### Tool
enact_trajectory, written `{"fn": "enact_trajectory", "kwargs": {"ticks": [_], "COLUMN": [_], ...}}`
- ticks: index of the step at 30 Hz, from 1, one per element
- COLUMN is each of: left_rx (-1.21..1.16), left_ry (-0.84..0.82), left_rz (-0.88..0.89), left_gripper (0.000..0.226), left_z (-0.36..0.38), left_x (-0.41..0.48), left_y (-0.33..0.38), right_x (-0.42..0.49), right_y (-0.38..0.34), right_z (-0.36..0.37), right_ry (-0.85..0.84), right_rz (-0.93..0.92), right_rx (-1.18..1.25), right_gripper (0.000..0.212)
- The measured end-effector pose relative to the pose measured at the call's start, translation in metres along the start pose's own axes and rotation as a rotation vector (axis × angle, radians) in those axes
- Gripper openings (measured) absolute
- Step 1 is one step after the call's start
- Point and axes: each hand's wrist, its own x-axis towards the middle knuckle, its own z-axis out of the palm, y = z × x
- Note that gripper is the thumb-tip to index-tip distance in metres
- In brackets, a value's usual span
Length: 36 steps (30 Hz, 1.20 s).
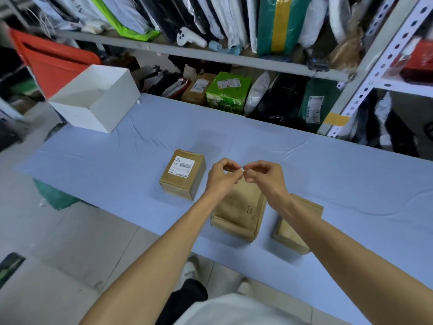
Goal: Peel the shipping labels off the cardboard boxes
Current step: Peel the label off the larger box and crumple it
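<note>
Three cardboard boxes stand on a blue-covered table (117, 165). The left box (185, 181) carries a white shipping label (184, 165) on its top. The middle box (243, 209) shows a bare brown top with a dark mark. My right forearm partly hides the right box (290, 233). My left hand (222, 174) and my right hand (262, 174) meet above the middle box, fingertips pinched together on a small crumpled white scrap of label (242, 169).
An open white box (93, 99) sits on the table's far left corner, with a red bin (51, 59) behind it. Metal shelves (210, 55) packed with parcels and bags run along the back. Grey floor lies to the left, and my shoes show below the table edge.
</note>
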Motion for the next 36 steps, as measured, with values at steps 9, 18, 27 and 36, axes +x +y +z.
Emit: {"fn": "enact_trajectory", "kwargs": {"ticks": [9, 18, 27, 36], "left_rx": [0.075, 0.236, 0.793, 0.864], "left_ry": [0.068, 0.123, 0.069, 0.152], "left_rz": [0.021, 0.113, 0.210, 0.130], "left_gripper": [0.015, 0.016, 0.032, 0.029], "left_z": [-0.051, -0.178, -0.334, -0.428], "left_x": [-0.005, 0.007, 0.032, 0.099], "left_y": [-0.004, 0.006, 0.006, 0.007], "right_x": [0.003, 0.026, 0.044, 0.102], "right_y": [-0.010, -0.045, -0.071, -0.095], "right_z": [0.046, 0.167, 0.321, 0.415], "right_ry": [-0.112, -0.238, -0.411, -0.488], "right_rz": [-0.078, -0.211, -0.357, -0.442], "right_rx": [-0.198, -0.411, -0.727, -0.856], "right_gripper": [0.008, 0.011, 0.010, 0.014]}}
